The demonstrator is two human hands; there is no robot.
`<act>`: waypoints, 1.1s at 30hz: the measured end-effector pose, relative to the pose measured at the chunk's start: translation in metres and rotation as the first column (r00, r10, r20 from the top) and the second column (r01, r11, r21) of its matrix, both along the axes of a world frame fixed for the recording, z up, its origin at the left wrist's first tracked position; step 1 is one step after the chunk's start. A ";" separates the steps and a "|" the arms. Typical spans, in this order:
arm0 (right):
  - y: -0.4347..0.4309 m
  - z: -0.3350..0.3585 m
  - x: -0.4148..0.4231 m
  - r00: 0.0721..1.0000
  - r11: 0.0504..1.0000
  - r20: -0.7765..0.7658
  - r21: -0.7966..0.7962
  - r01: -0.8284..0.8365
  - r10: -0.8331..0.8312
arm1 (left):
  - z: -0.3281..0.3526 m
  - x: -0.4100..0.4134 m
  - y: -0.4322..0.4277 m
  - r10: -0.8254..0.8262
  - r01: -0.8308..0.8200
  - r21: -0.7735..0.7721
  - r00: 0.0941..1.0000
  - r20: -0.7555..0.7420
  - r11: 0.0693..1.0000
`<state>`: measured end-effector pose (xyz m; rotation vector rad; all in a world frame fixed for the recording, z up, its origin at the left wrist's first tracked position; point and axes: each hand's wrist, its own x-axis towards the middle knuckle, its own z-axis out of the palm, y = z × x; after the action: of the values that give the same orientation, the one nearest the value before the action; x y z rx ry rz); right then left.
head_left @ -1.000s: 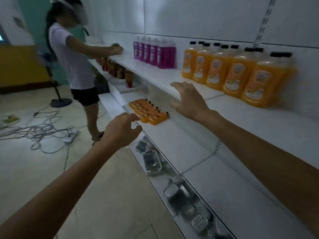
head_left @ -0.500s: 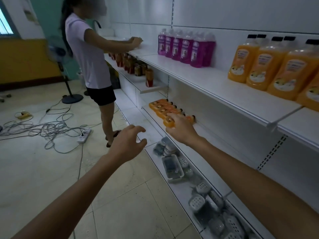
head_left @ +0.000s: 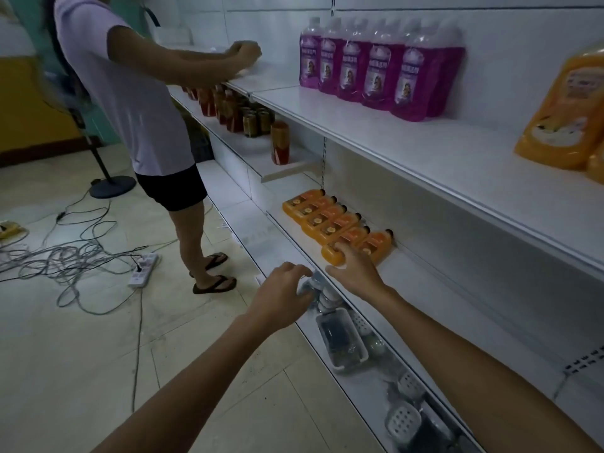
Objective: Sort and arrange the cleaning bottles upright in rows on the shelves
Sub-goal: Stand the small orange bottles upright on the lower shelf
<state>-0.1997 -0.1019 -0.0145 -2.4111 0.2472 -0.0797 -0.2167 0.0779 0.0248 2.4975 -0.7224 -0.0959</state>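
Six small orange bottles (head_left: 322, 215) lie flat in a row on the middle shelf (head_left: 431, 289), centre of the frame. Right hand (head_left: 356, 273) has fairly straight fingers resting on the second-nearest bottle (head_left: 348, 237), thumb splayed out. Left hand (head_left: 281, 295) hovers just below, loosely curled, holding nothing. Purple bottles (head_left: 376, 67) stand upright at the upper right.

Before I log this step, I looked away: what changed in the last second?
The right hand dropped from the upper shelf's edge to the middle shelf and touches a lying orange bottle. The left hand stayed hovering, empty; the bottle row stayed flat.
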 end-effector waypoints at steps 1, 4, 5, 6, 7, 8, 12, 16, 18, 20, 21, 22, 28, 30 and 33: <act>0.001 -0.002 0.016 1.000 1.000 -0.013 0.002 -0.002 0.002 | -0.002 0.017 0.001 -0.011 0.011 0.018 1.000 -0.002 1.000; 0.003 -0.010 0.061 0.998 0.999 -0.056 -0.022 -0.040 0.038 | -0.005 0.072 0.011 0.001 -0.003 0.051 0.999 0.038 0.999; 0.002 -0.013 0.074 0.998 0.999 -0.053 -0.014 -0.037 0.037 | -0.006 0.089 0.015 0.015 -0.017 0.050 0.999 0.046 0.999; 0.000 -0.016 0.086 0.999 1.000 -0.044 -0.007 -0.030 0.030 | -0.007 0.106 0.017 0.024 -0.027 0.048 0.999 0.046 0.998; 0.000 -0.016 0.093 0.999 1.000 -0.045 -0.006 -0.028 0.027 | -0.009 0.119 0.019 0.029 -0.031 0.049 0.999 0.046 0.998; -0.002 -0.018 0.101 0.998 1.000 -0.048 -0.004 -0.028 0.027 | -0.011 0.132 0.018 0.023 -0.025 0.051 0.999 0.047 0.998; -0.019 -0.027 0.145 0.995 0.998 -0.078 0.009 0.070 -0.069 | -0.025 0.193 0.005 -0.026 0.024 0.051 0.999 0.025 0.998; -0.035 -0.042 0.185 0.978 0.983 -0.102 0.000 0.182 -0.181 | -0.047 0.261 -0.007 -0.114 0.116 0.072 0.993 -0.033 0.991; -0.039 -0.059 0.205 0.962 0.975 -0.157 -0.027 0.221 -0.222 | -0.060 0.303 -0.011 -0.160 0.162 0.078 0.987 -0.030 0.984; -0.041 -0.083 0.228 0.942 0.962 -0.197 -0.053 0.267 -0.273 | -0.076 0.349 -0.016 -0.219 0.221 0.102 0.975 -0.028 0.970; -0.041 -0.098 0.240 0.931 0.951 -0.198 -0.066 0.300 -0.308 | -0.082 0.370 -0.019 -0.251 0.255 0.113 0.967 -0.042 0.960; -0.038 -0.109 0.249 0.919 0.940 -0.199 -0.086 0.330 -0.341 | -0.089 0.392 -0.021 -0.285 0.291 0.115 0.956 -0.061 0.950; -0.023 -0.131 0.304 0.834 0.860 -0.240 -0.265 0.436 -0.497 | -0.135 0.505 -0.049 -0.500 0.522 0.139 0.850 -0.168 0.841; -0.026 -0.140 0.320 0.820 0.859 -0.286 -0.299 0.415 -0.495 | -0.141 0.531 -0.066 -0.537 0.565 0.148 0.821 -0.193 0.812; -0.035 -0.152 0.342 0.818 0.813 -0.209 -0.391 0.432 -0.536 | -0.152 0.559 -0.083 -0.549 0.561 0.119 0.827 -0.122 0.819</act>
<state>0.1421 -0.1371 -0.1668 -2.6176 1.0885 0.0312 0.3425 -0.0056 -0.1269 2.3160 -1.4395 -0.4781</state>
